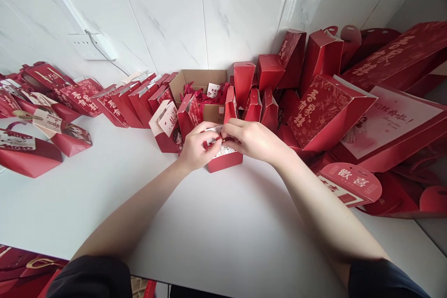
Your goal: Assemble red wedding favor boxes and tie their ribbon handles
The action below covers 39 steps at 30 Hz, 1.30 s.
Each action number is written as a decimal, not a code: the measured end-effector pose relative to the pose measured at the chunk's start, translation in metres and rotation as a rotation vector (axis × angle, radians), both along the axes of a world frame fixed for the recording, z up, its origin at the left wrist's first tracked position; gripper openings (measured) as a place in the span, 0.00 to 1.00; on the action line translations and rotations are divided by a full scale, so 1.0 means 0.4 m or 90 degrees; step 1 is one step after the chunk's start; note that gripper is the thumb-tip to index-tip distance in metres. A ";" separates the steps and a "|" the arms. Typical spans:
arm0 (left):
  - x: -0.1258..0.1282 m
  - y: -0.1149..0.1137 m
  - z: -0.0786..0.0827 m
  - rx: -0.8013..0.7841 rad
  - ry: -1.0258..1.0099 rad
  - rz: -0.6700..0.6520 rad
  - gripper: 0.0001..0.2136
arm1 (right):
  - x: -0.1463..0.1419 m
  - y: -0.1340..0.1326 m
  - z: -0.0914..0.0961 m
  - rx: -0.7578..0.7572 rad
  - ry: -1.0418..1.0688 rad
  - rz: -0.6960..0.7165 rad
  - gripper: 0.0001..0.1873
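Note:
A small red gift box (pixel 225 158) sits on the white table (pixel 216 233), near its middle. Both hands meet over the box top. My left hand (pixel 197 145) has its fingers curled and pinched at the box's top flap. My right hand (pixel 253 138) pinches the same spot from the right, fingers pressed together. A tiny gold-coloured bit shows between the fingertips. The box's top is mostly hidden by the fingers.
An open cardboard carton (pixel 199 81) with red ribbons stands behind the hands. Rows of red gift boxes (pixel 136 100) line the back left. More red boxes and bags (pixel 324 107) pile up at the right. A wall socket (pixel 92 46) is on the tiled wall.

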<state>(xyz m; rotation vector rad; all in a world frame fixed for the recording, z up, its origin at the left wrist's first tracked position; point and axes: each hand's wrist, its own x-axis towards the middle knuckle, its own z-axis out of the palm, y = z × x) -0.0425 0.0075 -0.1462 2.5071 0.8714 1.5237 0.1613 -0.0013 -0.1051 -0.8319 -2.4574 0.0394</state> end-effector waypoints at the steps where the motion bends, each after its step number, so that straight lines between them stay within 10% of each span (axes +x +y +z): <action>1: 0.000 0.000 0.000 0.005 0.005 0.000 0.04 | -0.001 0.002 -0.002 -0.006 0.006 0.006 0.04; 26: 0.002 0.005 -0.010 0.028 0.000 0.027 0.02 | 0.028 0.028 -0.008 -0.299 0.233 0.079 0.05; 39: 0.007 -0.004 -0.019 0.098 0.006 0.092 0.03 | 0.002 0.016 -0.010 -0.211 0.213 0.033 0.02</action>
